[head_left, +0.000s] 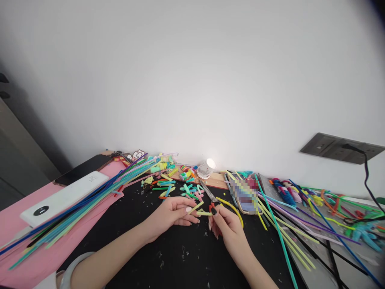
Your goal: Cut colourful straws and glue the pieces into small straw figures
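Between my left hand's thumb and fingers is a short pale yellow-green pipe cleaner piece. My right hand pinches another yellow-green pipe cleaner end with its thumb and index finger; whether the two pieces are joined I cannot tell. Scissors point toward the wall, their red handles partly hidden by my right hand, and I cannot tell if its fingers grip them. A curved yellow strand loops behind that hand. Short cut pieces in teal, green and pink lie just beyond my hands.
Long pipe cleaners lie in a bundle at left, across a white device, and loosely at right. A paper cup leans near the wall. A phone lies right of the scissors. A cord hangs from the wall socket.
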### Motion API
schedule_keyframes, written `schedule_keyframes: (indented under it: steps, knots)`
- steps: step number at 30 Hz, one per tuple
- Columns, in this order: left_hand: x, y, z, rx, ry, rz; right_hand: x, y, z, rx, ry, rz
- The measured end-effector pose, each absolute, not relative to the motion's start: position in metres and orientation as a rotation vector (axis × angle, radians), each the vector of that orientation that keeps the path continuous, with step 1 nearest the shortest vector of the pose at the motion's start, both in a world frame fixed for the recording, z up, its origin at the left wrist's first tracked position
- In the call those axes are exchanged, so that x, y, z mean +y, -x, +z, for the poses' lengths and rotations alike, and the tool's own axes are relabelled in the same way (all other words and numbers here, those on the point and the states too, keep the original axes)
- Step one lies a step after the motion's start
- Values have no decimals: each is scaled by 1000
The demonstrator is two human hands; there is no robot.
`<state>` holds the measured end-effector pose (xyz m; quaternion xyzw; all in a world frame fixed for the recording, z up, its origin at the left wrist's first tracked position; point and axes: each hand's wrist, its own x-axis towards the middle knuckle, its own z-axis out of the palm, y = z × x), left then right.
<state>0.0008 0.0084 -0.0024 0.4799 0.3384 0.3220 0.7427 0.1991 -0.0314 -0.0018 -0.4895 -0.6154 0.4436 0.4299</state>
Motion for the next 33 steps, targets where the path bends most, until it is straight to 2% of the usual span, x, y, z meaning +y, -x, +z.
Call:
schedule_keyframes:
  steps: [14,33]
  knots:
    - [12,3,-3,697,-815,662,-32,-200,-1,-1553,1299,1034]
    - [9,0,-2,748,-1017,664,-32,-197,2,-1619,1302,985]
